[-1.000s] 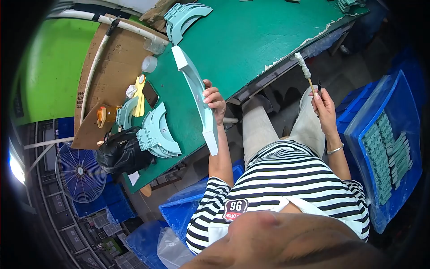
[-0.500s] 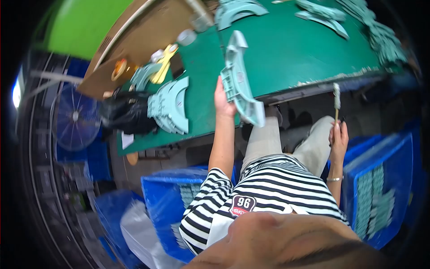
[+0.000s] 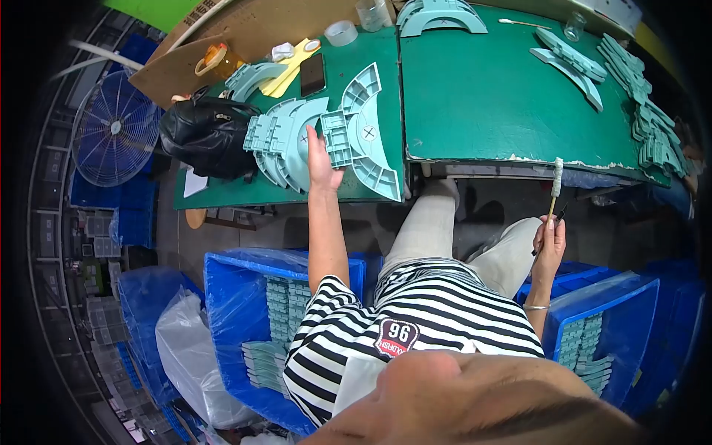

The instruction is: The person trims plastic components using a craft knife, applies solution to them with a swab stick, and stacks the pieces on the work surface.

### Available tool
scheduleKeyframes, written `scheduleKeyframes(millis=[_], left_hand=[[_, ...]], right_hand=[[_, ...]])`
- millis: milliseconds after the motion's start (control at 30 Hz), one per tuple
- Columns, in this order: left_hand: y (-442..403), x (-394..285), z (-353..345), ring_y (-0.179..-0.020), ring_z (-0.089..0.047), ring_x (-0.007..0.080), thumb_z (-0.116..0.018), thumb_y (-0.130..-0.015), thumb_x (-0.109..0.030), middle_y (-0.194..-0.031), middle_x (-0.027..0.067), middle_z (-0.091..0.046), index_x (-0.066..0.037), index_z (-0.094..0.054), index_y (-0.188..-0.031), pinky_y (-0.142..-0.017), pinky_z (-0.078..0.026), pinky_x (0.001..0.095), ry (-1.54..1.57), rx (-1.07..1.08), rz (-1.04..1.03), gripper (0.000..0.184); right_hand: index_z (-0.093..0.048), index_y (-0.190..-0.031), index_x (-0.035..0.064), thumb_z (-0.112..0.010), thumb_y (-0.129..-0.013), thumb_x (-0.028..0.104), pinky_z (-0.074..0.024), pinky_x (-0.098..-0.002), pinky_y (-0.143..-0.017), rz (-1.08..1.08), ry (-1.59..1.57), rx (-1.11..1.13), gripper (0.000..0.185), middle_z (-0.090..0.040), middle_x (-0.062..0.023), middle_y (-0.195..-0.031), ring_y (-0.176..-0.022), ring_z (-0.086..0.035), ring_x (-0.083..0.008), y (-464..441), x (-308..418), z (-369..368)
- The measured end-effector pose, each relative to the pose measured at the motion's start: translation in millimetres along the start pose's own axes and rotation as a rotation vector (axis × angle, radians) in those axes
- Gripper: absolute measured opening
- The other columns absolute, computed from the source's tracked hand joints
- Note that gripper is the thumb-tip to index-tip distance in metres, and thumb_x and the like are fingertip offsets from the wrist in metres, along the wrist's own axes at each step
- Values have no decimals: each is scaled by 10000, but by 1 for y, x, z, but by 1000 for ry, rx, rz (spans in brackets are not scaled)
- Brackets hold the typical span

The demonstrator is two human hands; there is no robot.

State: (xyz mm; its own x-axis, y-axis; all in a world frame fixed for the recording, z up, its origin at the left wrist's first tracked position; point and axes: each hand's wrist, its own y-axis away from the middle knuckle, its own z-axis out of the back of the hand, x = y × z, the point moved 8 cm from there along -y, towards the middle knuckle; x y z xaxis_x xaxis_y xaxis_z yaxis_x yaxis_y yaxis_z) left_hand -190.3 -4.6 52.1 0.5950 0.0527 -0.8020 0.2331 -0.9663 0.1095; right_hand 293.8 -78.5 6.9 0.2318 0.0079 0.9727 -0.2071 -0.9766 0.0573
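Viewing remotely, I have the left hand [image 3: 325,167] gripping the curved teal part [image 3: 369,133] near the left surface's [image 3: 239,193] front right corner; it lies right of that nearer hand, long axis front-to-back, near the stack [image 3: 289,144]. Right hand [image 3: 549,243] pinches the stick [image 3: 554,205] off the front edge.

green desk [image 3: 482,96] | upper left of frame: black bag [image 3: 204,135], stacked teal parts [image 3: 276,135], phone [image 3: 313,76], tape roll [image 3: 341,34] | top centre: arched teal parts [image 3: 439,12] | upper right: curved teal pair [image 3: 571,56], swab [image 3: 524,24], teal heap [image 3: 653,133]

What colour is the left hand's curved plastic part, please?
The curved plastic part is pale teal, clearest in the head view.
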Motion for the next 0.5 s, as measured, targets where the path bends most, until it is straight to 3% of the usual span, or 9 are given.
scheduleKeyframes(millis=[100, 233, 333, 400, 500], left_hand=[[9, -15, -6, -1027, -597, 175, -343, -993, -503, -1147, 67, -615, -22, -514, -1248, -903, -471, 334, -69, -53, -69, 570], [-14, -35, 30, -1068, -527, 130, -546, -948, -377, -1113, 58, -605, -3, -570, -1165, -940, -390, 292, -474, -147, -60, 434], [-36, -47, 80, -1020, -506, 127, -547, -947, -385, -1085, 59, -597, 19, -590, -1100, -910, -385, 284, -789, -229, -60, 434], [-51, -53, 106, -1053, -511, 145, -534, -953, -384, -1139, 80, -592, 48, -566, -1165, -932, -388, 301, -850, -166, 45, 482], [-53, -72, 115, -1125, -538, 220, -504, -963, -355, -1214, 143, -597, 45, -541, -1248, -981, -389, 333, -1076, -291, -55, 493]], right_hand=[[-565, -1021, 52, -456, -1006, 192, -229, -163, -435, -11, 4, 5, 178, -406, 61, -620, -492, -305, 2, -2, -1, -3], [-566, -1019, 50, -461, -1005, 197, -230, -163, -434, 5, 7, 9, 181, -407, 62, -624, -494, -308, 1, -2, 2, -2], [-569, -1016, 50, -471, -1002, 205, -229, -163, -432, 12, 14, 1, 184, -407, 65, -628, -494, -310, 3, -1, 1, 4], [-571, -1018, 50, -477, -999, 209, -227, -163, -431, 10, 26, -19, 186, -405, 69, -630, -493, -309, 5, 2, 1, 7], [-611, -993, 72, -494, -984, 204, -231, -161, -442, -29, 134, -95, 176, -396, 92, -635, -513, -312, 9, 6, 2, 15]])
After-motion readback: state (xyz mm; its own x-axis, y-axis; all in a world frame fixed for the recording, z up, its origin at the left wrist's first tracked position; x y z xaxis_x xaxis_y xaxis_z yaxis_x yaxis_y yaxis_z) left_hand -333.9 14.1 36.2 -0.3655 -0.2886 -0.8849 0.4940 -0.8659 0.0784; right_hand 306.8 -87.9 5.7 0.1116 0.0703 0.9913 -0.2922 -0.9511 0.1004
